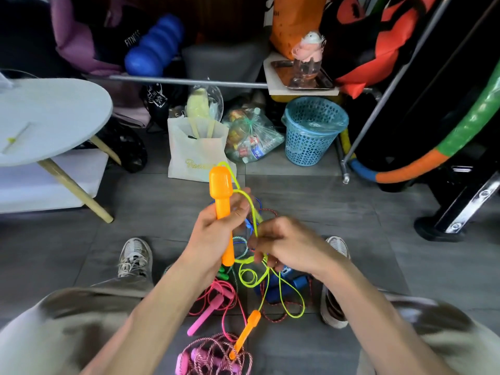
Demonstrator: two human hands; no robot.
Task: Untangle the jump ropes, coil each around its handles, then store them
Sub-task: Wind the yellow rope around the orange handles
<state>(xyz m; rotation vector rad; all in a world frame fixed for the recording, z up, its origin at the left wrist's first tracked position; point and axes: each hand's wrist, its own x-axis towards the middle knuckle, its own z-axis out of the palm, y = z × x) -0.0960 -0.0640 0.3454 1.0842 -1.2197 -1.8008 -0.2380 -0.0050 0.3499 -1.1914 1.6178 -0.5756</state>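
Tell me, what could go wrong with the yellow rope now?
The yellow rope loops over the pile of other ropes on the floor, so pulling might tighten a knot. Its second orange handle dangles low and could snag the pink rope. The right hand pinches only thin cord, which may slip.

The person wears light khaki trousers (pixel 81 315), the cloth loose over both knees at 7 and 5 o'clock of the view. The 2 forearms are bare, with no sleeves, watch or rings to be seen on the left hand (pixel 213 234) or the right hand (pixel 286 244). On the feet are 2 worn, greyish-white mesh sneakers, the left sneaker (pixel 135 257) with grey laces, the right sneaker (pixel 334 301) with a dark opening.
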